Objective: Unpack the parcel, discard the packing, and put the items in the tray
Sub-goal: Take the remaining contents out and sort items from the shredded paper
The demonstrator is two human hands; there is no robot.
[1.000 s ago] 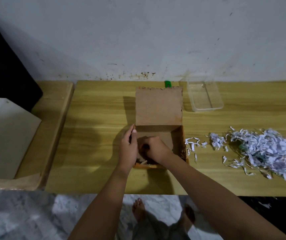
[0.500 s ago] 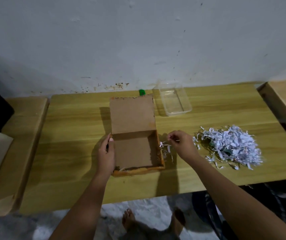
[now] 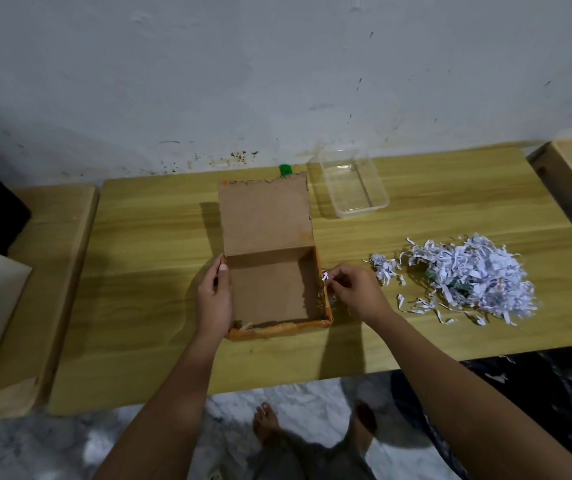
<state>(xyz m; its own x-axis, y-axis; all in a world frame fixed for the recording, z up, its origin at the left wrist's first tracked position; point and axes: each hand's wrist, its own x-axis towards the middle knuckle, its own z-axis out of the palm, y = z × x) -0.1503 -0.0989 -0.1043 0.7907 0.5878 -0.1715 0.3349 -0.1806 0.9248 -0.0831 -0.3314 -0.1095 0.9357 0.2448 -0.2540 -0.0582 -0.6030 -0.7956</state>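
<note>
1. Cardboard box (image 3: 270,289), centre of frame: left wall held by left hand (image 3: 213,296), thumb at the far rim corner, fingers curled against the outer face.
2. White paper strips (image 3: 325,276): pinched between thumb and fingertips of right hand (image 3: 354,292), just outside the right wall of the box, near its rim.
3. Box open, lid flap (image 3: 265,216) laid back toward the top of the frame. Inside: bare brown floor, a few stray shreds at the near-left corner and along the right wall.
4. Shredded paper pile (image 3: 468,271): right of the right hand on the wooden table (image 3: 139,289), apart from the box, with loose strips scattered between pile and hand. Dark green shapes partly buried in the pile, kind not discernible.
5. Clear plastic tray (image 3: 383,204): upper centre-right, just beside the right edge of the lid flap, near the wall.
6. Small green object (image 3: 285,169): behind the far edge of the lid flap, mostly hidden.
7. Bare foot (image 3: 266,424): lower centre, on the marbled floor below the table edge.
</note>
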